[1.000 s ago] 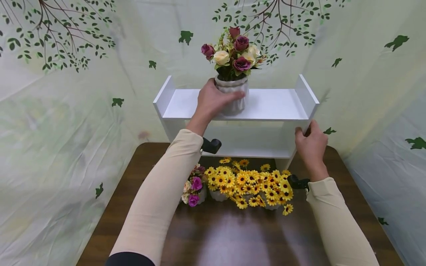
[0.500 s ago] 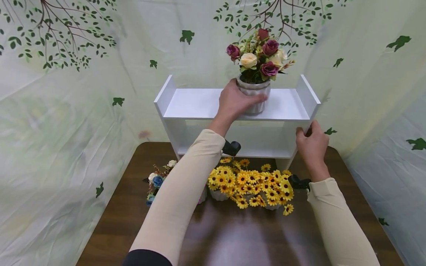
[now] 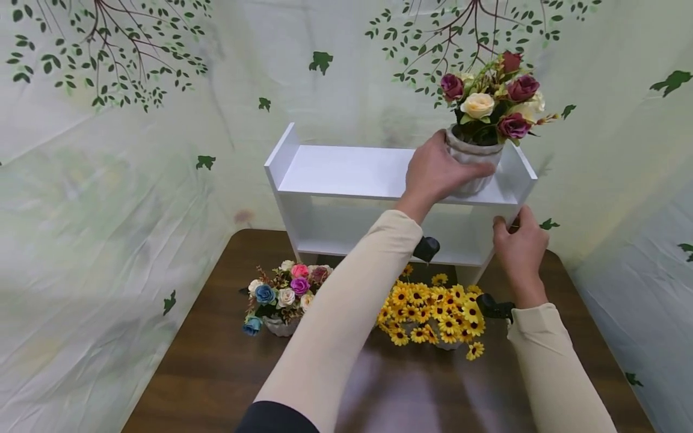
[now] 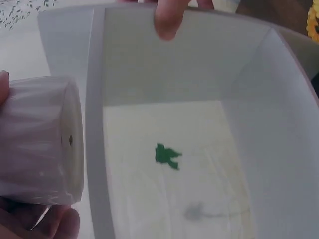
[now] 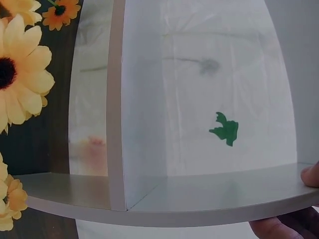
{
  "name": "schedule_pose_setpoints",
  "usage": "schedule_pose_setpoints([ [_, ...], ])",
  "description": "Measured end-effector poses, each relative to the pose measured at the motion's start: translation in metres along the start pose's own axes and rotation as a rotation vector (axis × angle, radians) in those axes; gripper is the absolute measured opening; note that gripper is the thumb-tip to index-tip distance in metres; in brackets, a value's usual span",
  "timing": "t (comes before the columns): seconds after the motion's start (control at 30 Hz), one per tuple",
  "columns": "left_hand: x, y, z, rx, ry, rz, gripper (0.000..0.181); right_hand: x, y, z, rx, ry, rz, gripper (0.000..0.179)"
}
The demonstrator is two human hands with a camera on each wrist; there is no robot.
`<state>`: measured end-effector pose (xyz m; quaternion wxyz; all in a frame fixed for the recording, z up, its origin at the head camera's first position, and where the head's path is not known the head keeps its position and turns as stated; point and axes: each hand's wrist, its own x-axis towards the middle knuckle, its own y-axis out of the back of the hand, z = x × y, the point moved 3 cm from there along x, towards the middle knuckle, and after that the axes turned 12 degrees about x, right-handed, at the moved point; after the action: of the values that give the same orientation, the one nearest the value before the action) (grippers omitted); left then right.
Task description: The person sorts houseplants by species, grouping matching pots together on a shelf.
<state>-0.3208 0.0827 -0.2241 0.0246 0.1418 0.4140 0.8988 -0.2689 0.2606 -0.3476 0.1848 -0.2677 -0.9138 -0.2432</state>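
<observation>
My left hand (image 3: pixel 435 171) grips a white ribbed flower pot (image 3: pixel 472 153), thumb across its front. Purple, red and cream roses (image 3: pixel 495 105) fill it. The pot is at the right end of the top board of a white two-tier shelf (image 3: pixel 346 171). Its underside with a small hole shows in the left wrist view, where the pot (image 4: pixel 35 144) appears just off the board. My right hand (image 3: pixel 522 249) pinches the shelf's right side panel below the top board. In the right wrist view, only some fingertips (image 5: pixel 311 175) show at that panel.
Pots of yellow daisies (image 3: pixel 433 310) stand on the brown table (image 3: pixel 216 361) before the shelf, partly behind my left sleeve. Left of them is a pot of mixed blue, pink and white roses (image 3: pixel 284 291). A leaf-printed cloth (image 3: pixel 135 198) hangs behind.
My left hand has carried the rose pot rightward along the top board to its right end. The right hand keeps its hold on the side panel. The head view has shifted slightly left.
</observation>
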Motion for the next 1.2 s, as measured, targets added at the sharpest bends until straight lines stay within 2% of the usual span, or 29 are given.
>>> schedule_pose_setpoints([
  [0.2, -0.003, -0.013, 0.007, -0.006, -0.008, -0.007, 0.085, -0.002, 0.000, 0.000, -0.018, 0.022, 0.015, 0.032],
  [0.5, -0.006, -0.019, 0.012, 0.011, -0.030, -0.005, 0.083, -0.005, -0.003, -0.001, -0.016, 0.094, 0.055, 0.027],
  [0.73, -0.005, -0.025, 0.012, -0.021, -0.039, -0.015, 0.086, -0.007, -0.002, -0.001, -0.008, 0.109, 0.075, 0.025],
  [0.87, -0.003, -0.022, 0.013, -0.034, -0.069, -0.033, 0.088, -0.005, -0.002, -0.003, -0.002, 0.115, 0.074, 0.025],
  [1.03, -0.003, -0.019, 0.013, -0.038, -0.073, -0.072, 0.092, -0.003, -0.001, -0.005, -0.001, 0.107, 0.062, 0.025],
  [1.13, -0.005, -0.015, 0.012, -0.066, -0.041, -0.126, 0.102, -0.003, 0.001, -0.004, 0.000, 0.086, 0.063, 0.025],
  [1.2, -0.009, -0.008, 0.008, -0.065, -0.021, -0.144, 0.106, -0.004, 0.002, -0.002, 0.003, 0.066, 0.051, 0.026],
])
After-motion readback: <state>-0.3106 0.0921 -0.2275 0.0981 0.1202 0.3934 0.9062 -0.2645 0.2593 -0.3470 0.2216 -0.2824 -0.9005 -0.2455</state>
